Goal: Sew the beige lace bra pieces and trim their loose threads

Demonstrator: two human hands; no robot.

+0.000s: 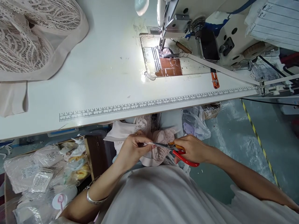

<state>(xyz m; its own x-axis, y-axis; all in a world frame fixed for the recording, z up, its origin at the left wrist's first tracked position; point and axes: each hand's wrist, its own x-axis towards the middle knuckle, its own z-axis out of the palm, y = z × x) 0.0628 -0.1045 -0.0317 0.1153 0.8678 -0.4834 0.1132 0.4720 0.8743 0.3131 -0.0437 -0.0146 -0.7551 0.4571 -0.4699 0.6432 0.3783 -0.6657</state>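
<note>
My left hand [136, 146] pinches the edge of a pale pink lace garment [161, 146] that hangs below the table's front edge, over my lap. In my right hand [192, 149] is a pair of scissors [187, 160] with red and orange handles. The blades point left and reach the fabric at my left fingertips. Whether they are fully closed on it is too small to tell. More of the same lace fabric [32, 40] lies on the table at the upper left.
A sewing machine [182, 25] stands on the white table [93, 81], with a printed ruler [140, 105] along its front edge. Orange-handled snips [214, 79] and a phone [209, 45] lie by the machine. At the lower left, a cardboard box [94, 157] holds plastic packets [42, 180].
</note>
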